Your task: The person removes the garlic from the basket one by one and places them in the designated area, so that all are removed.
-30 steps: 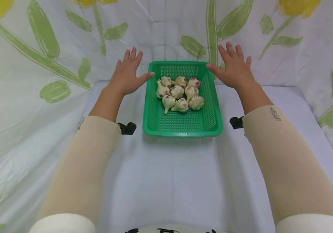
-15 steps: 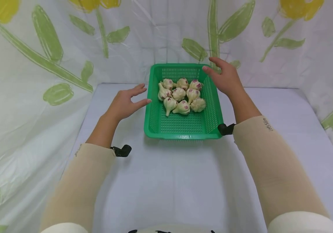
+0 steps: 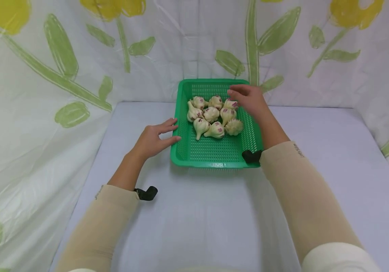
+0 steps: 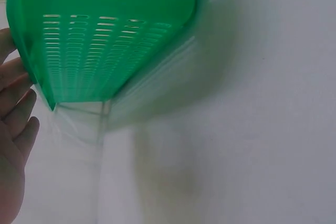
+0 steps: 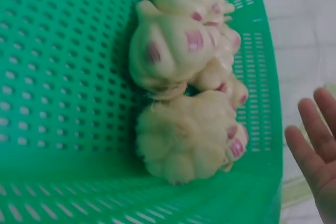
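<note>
A green plastic basket (image 3: 194,164) stands on the white-covered table, with several garlic bulbs (image 3: 211,114) grouped toward its far half. At the basket's left side is my left hand (image 3: 152,141), its fingers extended and the fingertips at the rim. The left wrist view shows those fingers (image 4: 18,95) along the outside of the green wall (image 4: 105,51). My right hand (image 3: 250,101) hovers over the far right corner, near a purple-marked bulb (image 3: 230,104), which it partly hides. In the right wrist view its fingers (image 5: 312,135) look spread, apart from the bulbs.
Behind the table hangs a white sheet (image 3: 167,64) printed with yellow flowers and green leaves. Each wrist carries a black camera mount (image 3: 147,193); the right mount (image 3: 251,156) overlaps the basket's near right corner.
Both hands have come down from a raised, spread pose. My left hand has moved nearer along the basket's left rim; my right hand has moved left, over the basket. The bulbs stay put.
</note>
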The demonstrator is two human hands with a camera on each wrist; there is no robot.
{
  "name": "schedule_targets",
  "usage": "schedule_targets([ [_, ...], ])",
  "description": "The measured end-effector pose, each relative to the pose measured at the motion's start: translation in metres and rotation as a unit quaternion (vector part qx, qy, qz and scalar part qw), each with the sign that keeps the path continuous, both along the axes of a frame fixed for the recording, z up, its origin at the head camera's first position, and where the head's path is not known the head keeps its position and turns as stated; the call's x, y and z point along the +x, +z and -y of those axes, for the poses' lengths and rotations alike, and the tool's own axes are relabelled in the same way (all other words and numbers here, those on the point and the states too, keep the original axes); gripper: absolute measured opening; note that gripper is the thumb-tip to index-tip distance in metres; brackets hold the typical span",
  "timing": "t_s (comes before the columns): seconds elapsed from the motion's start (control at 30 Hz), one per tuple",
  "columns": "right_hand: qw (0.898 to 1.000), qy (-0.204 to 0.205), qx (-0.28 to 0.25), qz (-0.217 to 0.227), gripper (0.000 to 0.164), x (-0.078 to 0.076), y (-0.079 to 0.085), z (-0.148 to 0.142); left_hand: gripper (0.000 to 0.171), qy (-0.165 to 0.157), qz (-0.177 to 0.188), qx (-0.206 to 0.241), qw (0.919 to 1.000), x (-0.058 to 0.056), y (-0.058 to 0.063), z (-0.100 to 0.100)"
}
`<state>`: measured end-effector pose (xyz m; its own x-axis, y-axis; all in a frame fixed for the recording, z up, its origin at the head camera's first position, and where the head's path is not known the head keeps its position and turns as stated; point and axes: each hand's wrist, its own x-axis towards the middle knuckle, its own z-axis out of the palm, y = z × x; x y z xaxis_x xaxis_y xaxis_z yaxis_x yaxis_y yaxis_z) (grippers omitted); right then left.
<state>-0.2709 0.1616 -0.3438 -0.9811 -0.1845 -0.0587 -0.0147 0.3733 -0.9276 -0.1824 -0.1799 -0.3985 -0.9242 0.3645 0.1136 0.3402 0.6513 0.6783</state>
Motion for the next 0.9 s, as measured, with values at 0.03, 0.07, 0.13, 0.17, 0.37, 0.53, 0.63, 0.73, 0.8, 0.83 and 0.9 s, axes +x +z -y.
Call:
schedule_targets([
  [0.03, 1.0, 0.007, -0.008, 0.009, 0.057, -0.001, -0.001, 0.002, 0.056, 0.0, -0.004, 0.004, 1.0, 0.0, -0.001, 0.0],
  [0.07, 1.0, 0.014, -0.016, 0.02, 0.057, -0.002, -0.002, 0.004, 0.056, 0.001, -0.008, 0.01, 0.9999, 0.0, -0.002, 0.0],
  [0.13, 0.998, 0.028, -0.023, 0.046, 0.056, -0.005, -0.002, 0.008, 0.055, 0.004, -0.017, 0.019, 0.9997, 0.001, -0.004, 0.0],
  [0.17, 0.998, 0.036, -0.018, 0.058, 0.055, -0.006, -0.003, 0.009, 0.054, 0.003, -0.022, 0.023, 0.9995, 0.001, -0.005, 0.001],
  [0.37, 0.986, 0.092, 0.031, 0.132, 0.049, -0.013, -0.01, 0.011, 0.053, -0.006, -0.043, 0.049, 0.9979, 0.001, -0.015, 0.0],
  [0.53, 0.978, 0.134, 0.067, 0.147, 0.05, -0.014, -0.016, 0.015, 0.051, -0.004, -0.05, 0.063, 0.9967, 0.004, -0.021, 0.001],
  [0.63, 0.978, 0.139, 0.076, 0.136, 0.047, -0.013, -0.017, 0.017, 0.051, -0.009, -0.052, 0.062, 0.9967, 0.005, -0.02, 0.001],
  [0.73, 0.977, 0.146, 0.1, 0.123, 0.045, -0.013, -0.017, 0.017, 0.051, -0.018, -0.056, 0.046, 0.9972, 0.004, -0.018, 0.001],
  [0.8, 0.974, 0.157, 0.119, 0.115, 0.045, -0.014, -0.017, 0.016, 0.052, -0.027, -0.059, 0.036, 0.9973, 0.003, -0.014, 0.0],
  [0.83, 0.972, 0.164, 0.129, 0.111, 0.046, -0.014, -0.018, 0.017, 0.052, -0.03, -0.06, 0.033, 0.9972, 0.003, -0.014, 0.001],
  [0.9, 0.968, 0.179, 0.143, 0.107, 0.047, -0.015, -0.02, 0.019, 0.052, -0.035, -0.062, 0.028, 0.9971, 0.003, -0.013, 0.002],
])
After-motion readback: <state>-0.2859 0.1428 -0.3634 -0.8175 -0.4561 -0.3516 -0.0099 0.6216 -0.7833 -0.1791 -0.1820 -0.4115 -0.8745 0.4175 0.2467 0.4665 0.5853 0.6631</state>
